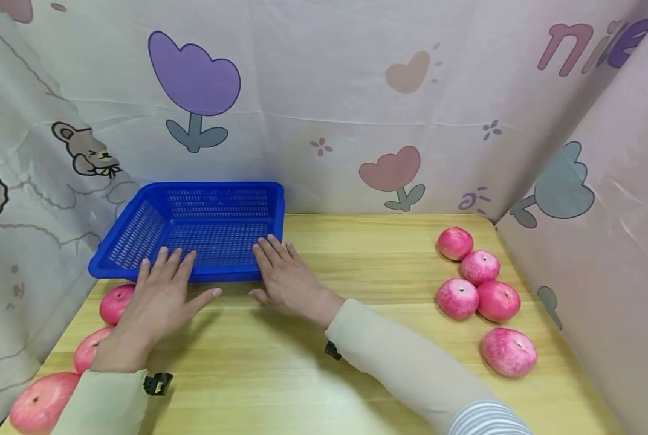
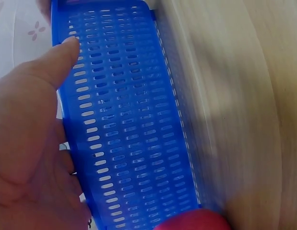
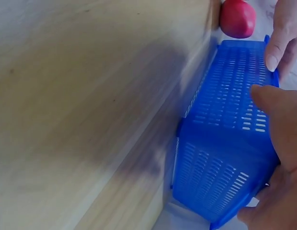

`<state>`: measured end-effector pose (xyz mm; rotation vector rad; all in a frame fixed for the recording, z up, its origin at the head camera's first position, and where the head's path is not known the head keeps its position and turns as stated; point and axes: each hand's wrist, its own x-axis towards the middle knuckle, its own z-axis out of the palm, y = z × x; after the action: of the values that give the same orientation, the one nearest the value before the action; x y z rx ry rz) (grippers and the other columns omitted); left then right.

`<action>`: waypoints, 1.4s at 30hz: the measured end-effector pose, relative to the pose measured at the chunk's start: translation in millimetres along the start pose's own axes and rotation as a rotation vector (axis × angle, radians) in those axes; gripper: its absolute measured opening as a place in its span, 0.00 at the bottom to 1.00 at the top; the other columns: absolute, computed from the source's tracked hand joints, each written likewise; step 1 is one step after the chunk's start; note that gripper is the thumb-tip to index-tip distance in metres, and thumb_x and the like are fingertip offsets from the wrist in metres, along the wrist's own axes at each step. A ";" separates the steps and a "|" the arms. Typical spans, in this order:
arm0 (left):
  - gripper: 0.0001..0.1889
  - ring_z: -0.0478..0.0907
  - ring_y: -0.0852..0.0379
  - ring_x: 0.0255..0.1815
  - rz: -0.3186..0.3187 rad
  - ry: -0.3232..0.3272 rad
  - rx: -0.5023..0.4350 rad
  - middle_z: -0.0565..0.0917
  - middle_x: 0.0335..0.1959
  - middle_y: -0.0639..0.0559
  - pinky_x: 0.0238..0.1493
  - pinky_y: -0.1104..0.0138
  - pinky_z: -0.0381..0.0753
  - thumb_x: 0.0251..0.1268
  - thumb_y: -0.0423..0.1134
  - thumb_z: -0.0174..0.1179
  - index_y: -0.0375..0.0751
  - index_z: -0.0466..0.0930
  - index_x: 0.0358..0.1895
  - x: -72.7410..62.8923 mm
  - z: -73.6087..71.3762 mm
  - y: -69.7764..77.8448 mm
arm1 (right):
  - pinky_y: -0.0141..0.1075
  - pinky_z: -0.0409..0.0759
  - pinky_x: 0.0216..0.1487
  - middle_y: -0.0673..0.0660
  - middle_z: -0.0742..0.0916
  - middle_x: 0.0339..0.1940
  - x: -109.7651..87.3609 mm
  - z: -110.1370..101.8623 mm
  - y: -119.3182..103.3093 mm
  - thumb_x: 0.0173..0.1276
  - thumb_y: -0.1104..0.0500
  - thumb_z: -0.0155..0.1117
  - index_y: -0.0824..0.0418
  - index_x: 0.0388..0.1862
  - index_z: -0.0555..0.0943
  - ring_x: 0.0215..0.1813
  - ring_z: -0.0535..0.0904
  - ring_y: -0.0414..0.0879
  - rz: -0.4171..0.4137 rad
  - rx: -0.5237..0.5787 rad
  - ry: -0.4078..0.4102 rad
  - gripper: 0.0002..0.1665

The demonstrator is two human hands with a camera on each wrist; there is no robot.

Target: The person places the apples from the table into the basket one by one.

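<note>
A blue plastic basket [image 1: 223, 238] with slotted walls stands at the back left of the wooden table, against the cloth backdrop. At its front rim, my left hand [image 1: 158, 302] rests with fingers straight over the edge and thumb spread to the right. My right hand [image 1: 291, 281] lies over the front right corner, fingers extended across the rim. In the left wrist view the left thumb [image 2: 66, 55] lies by the basket's upper edge. The right wrist view has the right thumb [image 3: 268, 98] beside the long slotted wall. Nothing lies inside the basket.
Pink round fruits line the table's left edge, one [image 1: 116, 303] close to the basket's front left and a larger one [image 1: 43, 402] nearer me. Several more pink fruits [image 1: 499, 301] sit in a loose group on the right. Patterned cloth [image 1: 329, 90] walls the back and sides.
</note>
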<state>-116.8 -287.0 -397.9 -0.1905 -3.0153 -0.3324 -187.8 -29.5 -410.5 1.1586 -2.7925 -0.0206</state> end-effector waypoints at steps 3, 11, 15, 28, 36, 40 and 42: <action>0.54 0.37 0.24 0.85 0.006 -0.005 0.002 0.54 0.81 0.20 0.81 0.35 0.21 0.73 0.73 0.53 0.29 0.53 0.83 -0.3 0.6 3.0 | 0.52 0.49 0.87 0.60 0.57 0.89 -2.0 0.7 3.7 0.80 0.29 0.51 0.62 0.88 0.50 0.90 0.46 0.54 0.007 -0.019 -0.002 0.55; 0.53 0.40 0.23 0.85 0.029 -0.006 0.011 0.56 0.81 0.22 0.81 0.34 0.22 0.74 0.72 0.53 0.30 0.54 0.83 0.9 3.7 17.5 | 0.52 0.48 0.88 0.59 0.58 0.88 -13.3 1.3 16.9 0.79 0.30 0.54 0.63 0.88 0.52 0.90 0.47 0.54 0.026 -0.032 0.001 0.55; 0.52 0.39 0.24 0.85 0.047 -0.018 0.004 0.55 0.82 0.23 0.80 0.33 0.21 0.75 0.70 0.53 0.31 0.53 0.84 1.1 5.5 25.7 | 0.53 0.49 0.88 0.60 0.60 0.88 -22.3 1.1 23.8 0.78 0.32 0.59 0.63 0.87 0.53 0.89 0.48 0.54 0.032 -0.020 0.012 0.55; 0.50 0.38 0.29 0.87 0.079 -0.026 -0.010 0.55 0.84 0.27 0.78 0.31 0.18 0.76 0.68 0.55 0.35 0.51 0.85 2.9 10.1 44.2 | 0.52 0.49 0.87 0.62 0.63 0.86 -61.4 0.1 48.9 0.77 0.38 0.63 0.65 0.86 0.57 0.88 0.52 0.56 0.032 -0.005 0.057 0.52; 0.50 0.39 0.29 0.87 0.084 -0.010 -0.011 0.54 0.84 0.27 0.78 0.28 0.23 0.77 0.68 0.53 0.34 0.52 0.85 3.3 11.0 45.1 | 0.50 0.52 0.87 0.64 0.65 0.85 -94.6 -2.0 71.4 0.75 0.42 0.67 0.67 0.84 0.59 0.88 0.54 0.57 0.038 0.035 0.102 0.51; 0.50 0.39 0.28 0.87 0.078 -0.013 -0.015 0.54 0.84 0.27 0.77 0.28 0.21 0.76 0.69 0.53 0.33 0.53 0.84 3.6 10.5 43.6 | 0.48 0.52 0.87 0.63 0.64 0.86 -110.0 -2.6 84.0 0.74 0.44 0.70 0.67 0.84 0.60 0.88 0.54 0.57 0.030 0.063 0.110 0.51; 0.51 0.39 0.27 0.86 0.074 -0.016 -0.018 0.54 0.83 0.26 0.76 0.26 0.21 0.76 0.70 0.53 0.33 0.54 0.84 4.0 10.0 43.0 | 0.48 0.53 0.86 0.64 0.64 0.85 -117.1 -3.2 89.6 0.74 0.45 0.70 0.67 0.84 0.60 0.88 0.54 0.57 0.031 0.069 0.111 0.50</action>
<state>-115.8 -242.7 -398.1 -0.3067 -3.0128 -0.3530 -168.6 116.7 -414.3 1.0952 -2.7326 0.1393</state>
